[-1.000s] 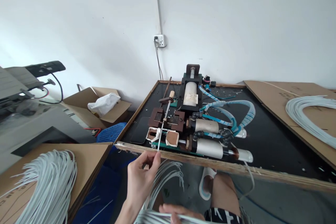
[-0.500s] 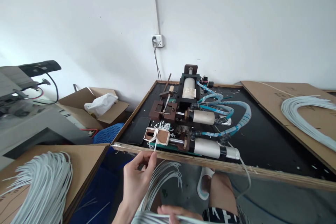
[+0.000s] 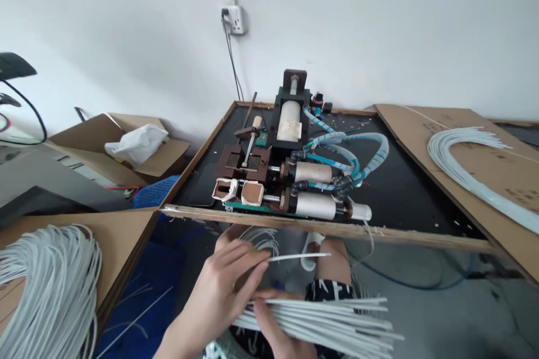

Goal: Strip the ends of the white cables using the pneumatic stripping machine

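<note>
My left hand (image 3: 229, 283) pinches one thin white cable (image 3: 301, 257), whose free end points right, below the table's front edge. Just below it, my right hand (image 3: 280, 328) is closed round a bundle of white cables (image 3: 332, 320) with their ends fanned to the right, over my lap. Beyond both hands stands a pneumatic machine with brown clamp blocks (image 3: 252, 193), parted by a gap with no cable in it. Silver cylinders (image 3: 315, 205) and blue hoses (image 3: 381, 151) are on its right side.
A large cable bundle (image 3: 54, 286) lies on cardboard at the left. Another curved bundle (image 3: 455, 168) rests on cardboard (image 3: 522, 179) at the right. An open carton (image 3: 84, 140) with a white bag stands at the back left. The table has a wooden edge (image 3: 337, 228).
My left hand has drawn a cable back from the clamp, and the cable in it now points right. The clamp blocks have parted. The right hand's bundle has come further into view. The view has shifted.
</note>
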`<action>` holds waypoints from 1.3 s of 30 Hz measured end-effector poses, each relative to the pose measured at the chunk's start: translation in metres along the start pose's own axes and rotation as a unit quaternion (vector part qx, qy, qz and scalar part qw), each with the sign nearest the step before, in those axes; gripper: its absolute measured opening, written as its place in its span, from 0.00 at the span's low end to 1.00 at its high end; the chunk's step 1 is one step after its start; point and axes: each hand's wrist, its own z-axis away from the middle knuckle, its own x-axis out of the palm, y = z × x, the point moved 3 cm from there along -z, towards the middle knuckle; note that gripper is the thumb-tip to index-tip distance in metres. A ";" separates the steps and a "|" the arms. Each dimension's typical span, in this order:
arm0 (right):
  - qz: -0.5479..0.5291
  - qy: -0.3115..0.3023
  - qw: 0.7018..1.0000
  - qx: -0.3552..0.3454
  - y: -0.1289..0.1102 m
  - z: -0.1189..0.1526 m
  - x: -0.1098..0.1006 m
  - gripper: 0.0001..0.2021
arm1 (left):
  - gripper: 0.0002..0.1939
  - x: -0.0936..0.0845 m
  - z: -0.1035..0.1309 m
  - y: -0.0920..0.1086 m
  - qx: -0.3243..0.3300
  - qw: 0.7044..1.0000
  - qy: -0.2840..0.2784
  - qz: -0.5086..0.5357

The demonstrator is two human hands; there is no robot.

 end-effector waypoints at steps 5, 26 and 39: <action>0.054 0.002 0.998 -0.011 -0.004 0.007 -0.003 0.12 | 0.16 0.002 -0.006 0.012 -0.033 0.989 -0.116 0.083; -0.058 -0.021 0.998 -0.003 -0.014 0.002 -0.003 0.11 | 0.12 -0.009 0.001 -0.031 -0.311 0.883 0.328 0.131; -0.047 0.001 0.999 0.016 -0.003 0.004 -0.003 0.12 | 0.10 0.007 -0.030 -0.036 -0.289 0.893 0.344 0.022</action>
